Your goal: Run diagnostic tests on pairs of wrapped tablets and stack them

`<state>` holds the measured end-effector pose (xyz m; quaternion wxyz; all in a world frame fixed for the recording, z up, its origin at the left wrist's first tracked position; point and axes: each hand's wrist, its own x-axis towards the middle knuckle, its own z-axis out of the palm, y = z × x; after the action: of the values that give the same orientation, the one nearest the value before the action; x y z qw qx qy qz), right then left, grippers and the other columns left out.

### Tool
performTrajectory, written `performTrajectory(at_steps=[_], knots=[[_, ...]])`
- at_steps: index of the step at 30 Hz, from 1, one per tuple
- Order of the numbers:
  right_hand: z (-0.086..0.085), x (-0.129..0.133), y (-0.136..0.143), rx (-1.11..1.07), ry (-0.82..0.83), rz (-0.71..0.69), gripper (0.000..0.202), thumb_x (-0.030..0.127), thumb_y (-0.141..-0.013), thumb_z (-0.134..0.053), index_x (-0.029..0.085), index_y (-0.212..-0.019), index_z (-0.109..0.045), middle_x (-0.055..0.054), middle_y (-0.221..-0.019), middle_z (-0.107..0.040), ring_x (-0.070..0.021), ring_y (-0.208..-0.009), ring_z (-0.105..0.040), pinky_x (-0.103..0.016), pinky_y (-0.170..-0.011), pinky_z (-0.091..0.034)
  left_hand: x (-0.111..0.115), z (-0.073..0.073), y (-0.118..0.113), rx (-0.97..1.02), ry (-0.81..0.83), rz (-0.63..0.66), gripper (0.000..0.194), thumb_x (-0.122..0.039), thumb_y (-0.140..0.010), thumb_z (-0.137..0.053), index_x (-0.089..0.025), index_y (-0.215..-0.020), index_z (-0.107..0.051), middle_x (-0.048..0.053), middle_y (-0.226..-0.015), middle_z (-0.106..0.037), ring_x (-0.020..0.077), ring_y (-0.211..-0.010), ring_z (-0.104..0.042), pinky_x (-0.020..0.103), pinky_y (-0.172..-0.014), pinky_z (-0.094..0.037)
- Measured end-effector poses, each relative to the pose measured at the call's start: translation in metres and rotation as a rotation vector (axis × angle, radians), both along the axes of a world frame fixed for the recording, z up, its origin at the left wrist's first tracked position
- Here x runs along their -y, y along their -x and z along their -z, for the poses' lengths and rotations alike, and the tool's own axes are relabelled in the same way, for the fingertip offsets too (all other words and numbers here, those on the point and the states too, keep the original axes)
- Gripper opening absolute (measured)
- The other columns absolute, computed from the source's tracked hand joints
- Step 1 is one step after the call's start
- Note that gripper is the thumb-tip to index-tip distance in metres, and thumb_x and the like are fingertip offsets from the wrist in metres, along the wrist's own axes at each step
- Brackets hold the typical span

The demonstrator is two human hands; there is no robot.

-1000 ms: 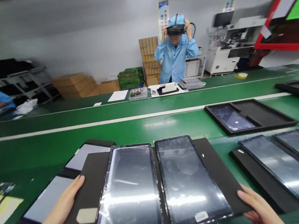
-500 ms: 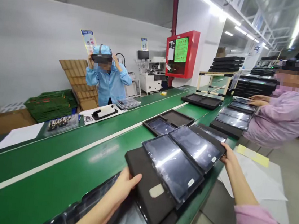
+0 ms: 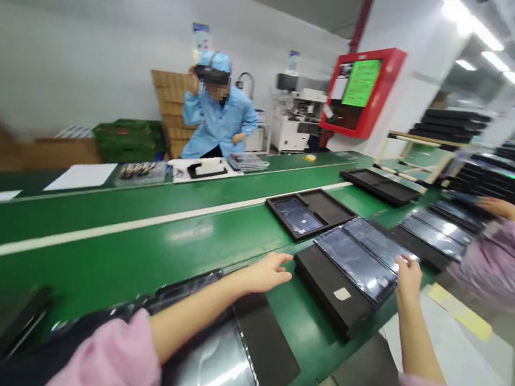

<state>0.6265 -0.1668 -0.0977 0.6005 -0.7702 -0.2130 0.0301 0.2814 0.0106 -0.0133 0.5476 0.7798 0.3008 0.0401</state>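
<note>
My left hand (image 3: 270, 274) hovers with fingers apart just left of a black foam tray (image 3: 330, 289), touching nothing visible. Two glossy dark screen panels (image 3: 356, 261) lie side by side on that tray, which bears a pale sticker at its near end. Over the right corner of the farther panel is my right hand (image 3: 409, 279), its fingers loosely bent and apart; whether a fingertip touches the panel is unclear. Below my left forearm, more glossy panels (image 3: 218, 363) rest on another black foam sheet (image 3: 262, 344), partly hidden by the arm.
A two-compartment black tray (image 3: 344, 213) with one panel lies beyond on the green conveyor (image 3: 177, 233). Another black tray (image 3: 380, 186) sits farther off. A co-worker in blue (image 3: 224, 114) stands across; a pink-sleeved co-worker (image 3: 510, 236) handles panels at right. White sheets (image 3: 453, 361) lie beside me.
The foam tray with two panels has been set down farther along the line, and my left hand has let go of its edge. My right hand has loosened too. The view has turned left.
</note>
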Motion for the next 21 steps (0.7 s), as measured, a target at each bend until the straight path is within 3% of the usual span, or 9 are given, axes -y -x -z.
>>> performTrajectory(at_steps=[2,4,7,9,11,14,17,21], knots=[[0.008,-0.009,0.047,0.023,0.041,-0.147,0.052,0.070,-0.075,-0.059,0.025,-0.101,-0.064,-0.016,-0.114,-0.070,-0.0398,-0.122,-0.060,-0.052,-0.105,-0.049,-0.017,-0.021,0.065,-0.091,-0.159,0.001,0.041,-0.023,-0.091,-0.064,-0.022,-0.132,-0.069,0.008,-0.144,-0.066,0.0243,-0.136,-0.059,0.034,-0.120,-0.040],[0.014,-0.019,0.101,0.030,0.087,-0.390,0.047,0.065,-0.076,-0.067,0.027,-0.104,-0.069,-0.012,-0.116,-0.074,-0.0368,-0.116,-0.066,-0.050,-0.105,-0.052,-0.031,-0.031,0.130,-0.235,-0.302,-0.069,0.040,-0.033,-0.092,-0.061,-0.021,-0.128,-0.071,0.010,-0.145,-0.066,0.0293,-0.140,-0.056,0.042,-0.124,-0.035],[0.016,-0.044,0.182,0.087,0.141,-0.829,0.044,0.062,-0.084,-0.064,0.027,-0.108,-0.073,-0.010,-0.114,-0.075,-0.0337,-0.110,-0.069,-0.050,-0.101,-0.055,-0.037,-0.027,0.207,-0.507,-0.448,-0.227,0.046,-0.041,-0.094,-0.050,-0.010,-0.119,-0.073,0.027,-0.138,-0.065,0.0460,-0.135,-0.058,0.067,-0.117,-0.034],[0.015,-0.066,0.228,0.206,0.169,-1.000,0.046,0.061,-0.087,-0.061,0.026,-0.113,-0.075,-0.011,-0.117,-0.072,-0.0334,-0.111,-0.067,-0.052,-0.102,-0.053,-0.032,-0.015,0.239,-0.630,-0.486,-0.284,0.050,-0.043,-0.098,-0.040,-0.008,-0.110,-0.074,0.031,-0.126,-0.068,0.0486,-0.125,-0.063,0.069,-0.107,-0.041],[0.013,-0.086,0.262,0.352,0.230,-1.031,0.050,0.061,-0.084,-0.065,0.028,-0.120,-0.075,-0.013,-0.124,-0.068,-0.0363,-0.118,-0.062,-0.058,-0.105,-0.050,-0.022,-0.001,0.256,-0.667,-0.499,-0.291,0.052,-0.044,-0.101,-0.033,-0.012,-0.105,-0.074,0.025,-0.118,-0.073,0.0414,-0.117,-0.068,0.059,-0.103,-0.049],[0.015,-0.105,0.288,0.497,0.328,-1.010,0.053,0.060,-0.079,-0.073,0.033,-0.124,-0.075,-0.013,-0.133,-0.063,-0.0420,-0.128,-0.053,-0.065,-0.105,-0.046,-0.003,0.017,0.263,-0.654,-0.553,-0.323,0.044,-0.037,-0.099,-0.035,-0.016,-0.110,-0.072,0.018,-0.122,-0.074,0.0347,-0.118,-0.068,0.050,-0.103,-0.049],[0.024,-0.108,0.292,0.518,0.312,-1.013,0.048,0.060,-0.079,-0.073,0.035,-0.120,-0.077,-0.011,-0.134,-0.064,-0.0420,-0.130,-0.052,-0.064,-0.105,-0.045,0.011,0.027,0.263,-0.634,-0.627,-0.401,0.039,-0.028,-0.094,-0.041,-0.015,-0.118,-0.068,0.019,-0.128,-0.071,0.0361,-0.124,-0.064,0.053,-0.107,-0.044],[0.036,-0.105,0.287,0.451,0.241,-0.974,0.045,0.063,-0.075,-0.073,0.031,-0.105,-0.082,-0.012,-0.127,-0.067,-0.0414,-0.124,-0.056,-0.063,-0.107,-0.044,0.021,0.033,0.260,-0.595,-0.656,-0.476,0.037,-0.028,-0.092,-0.047,-0.018,-0.122,-0.067,0.015,-0.127,-0.073,0.0342,-0.124,-0.063,0.051,-0.106,-0.043]])
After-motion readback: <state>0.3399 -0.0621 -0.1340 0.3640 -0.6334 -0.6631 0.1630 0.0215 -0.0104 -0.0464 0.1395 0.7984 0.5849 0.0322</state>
